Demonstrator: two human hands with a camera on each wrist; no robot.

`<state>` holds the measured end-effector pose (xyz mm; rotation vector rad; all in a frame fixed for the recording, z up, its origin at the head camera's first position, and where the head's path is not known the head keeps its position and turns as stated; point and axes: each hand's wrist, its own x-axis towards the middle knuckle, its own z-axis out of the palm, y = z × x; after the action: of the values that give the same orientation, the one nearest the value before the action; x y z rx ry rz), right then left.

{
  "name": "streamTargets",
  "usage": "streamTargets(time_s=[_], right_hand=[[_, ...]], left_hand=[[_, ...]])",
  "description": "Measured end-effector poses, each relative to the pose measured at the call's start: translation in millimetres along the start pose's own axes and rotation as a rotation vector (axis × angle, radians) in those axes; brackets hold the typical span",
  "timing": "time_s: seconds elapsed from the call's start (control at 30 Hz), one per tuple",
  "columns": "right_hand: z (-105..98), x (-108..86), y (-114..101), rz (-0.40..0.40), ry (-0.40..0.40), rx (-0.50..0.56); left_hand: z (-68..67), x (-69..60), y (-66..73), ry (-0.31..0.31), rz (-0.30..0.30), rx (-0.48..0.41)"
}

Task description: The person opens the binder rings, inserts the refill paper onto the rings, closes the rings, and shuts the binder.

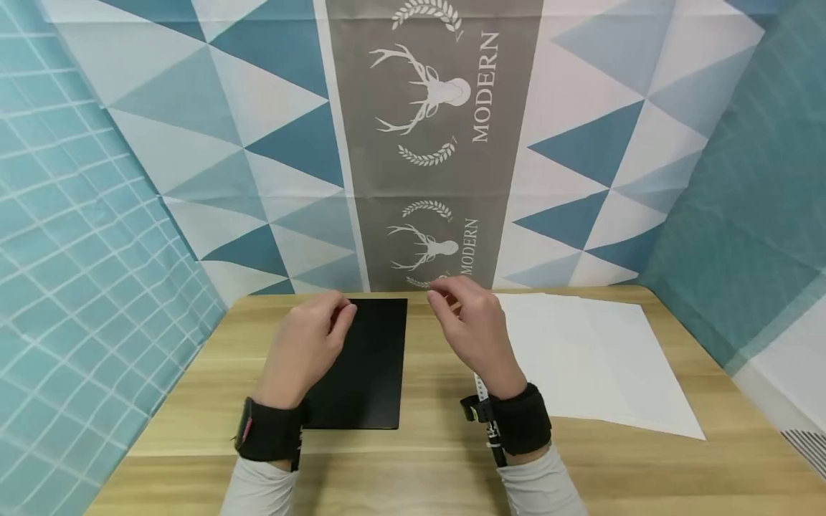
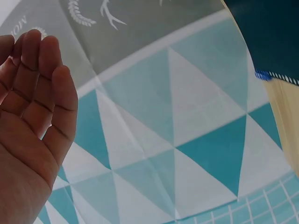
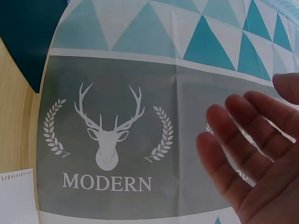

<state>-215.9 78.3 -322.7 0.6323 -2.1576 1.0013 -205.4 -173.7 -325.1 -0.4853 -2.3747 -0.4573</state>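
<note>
My left hand (image 1: 306,349) hovers over the left part of a flat black rectangular cover or board (image 1: 369,373) on the table. Its fingers bend loosely, and the left wrist view shows the palm (image 2: 23,144) with nothing in it. To the right, my right hand (image 1: 476,331) is raised near the left edge of some white loose-leaf paper (image 1: 587,358). The right wrist view shows its relaxed fingers (image 3: 224,163) apart and holding nothing. A row of punched holes runs along the paper's edge. How many sheets overlap there I cannot tell.
The wooden table (image 1: 413,473) ends at a patterned cloth backdrop (image 1: 426,165) with deer and triangle prints. A checked teal cloth (image 1: 84,236) hangs at the left, and a plainer teal one (image 1: 761,201) at the right. Both wrists wear black straps.
</note>
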Motion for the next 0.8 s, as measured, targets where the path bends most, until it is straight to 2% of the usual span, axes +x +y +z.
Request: streamTargets(time_s=[0.2,0.27,0.37,0.43,0.5,0.6,0.67,0.73,0.8], right_hand=[[1.1,3.8,-3.4,-0.029,0.018,0.051],[1.7,2.4,-4.2,-0.033,0.031,0.044],[4.6,0.0,-4.4,-0.029,0.055,0.036],[8.7,-1.0,-4.3,0.009,0.057,0.067],[14.1,-2.1,-3.9,0.094,0.041,0.124],[24.8,-4.4,-0.3,0.265,-0.017,0.183],[34.0,-7.5,3.5,0.359,-0.098,0.166],[43.7,-10.1,6.8,0.394,-0.21,0.106],[52.4,-12.8,9.6,0.395,-0.326,0.055]], left_hand=[[-6.2,-2.2,-9.9,0.049,-0.013,0.021],[-5.4,-2.5,-9.8,0.036,-0.01,0.019],[-3.6,-4.2,-9.9,0.002,-0.039,0.003],[-3.2,-4.8,-11.3,-0.019,-0.078,-0.018],[-3.3,-4.1,-13.8,-0.04,-0.117,-0.04],[-1.1,-1.5,-19.2,-0.082,-0.15,-0.059],[0.1,-2.0,-22.6,-0.121,-0.173,-0.063],[1.3,-3.1,-27.0,-0.148,-0.191,-0.058],[1.7,-3.3,-31.7,-0.155,-0.197,-0.055]])
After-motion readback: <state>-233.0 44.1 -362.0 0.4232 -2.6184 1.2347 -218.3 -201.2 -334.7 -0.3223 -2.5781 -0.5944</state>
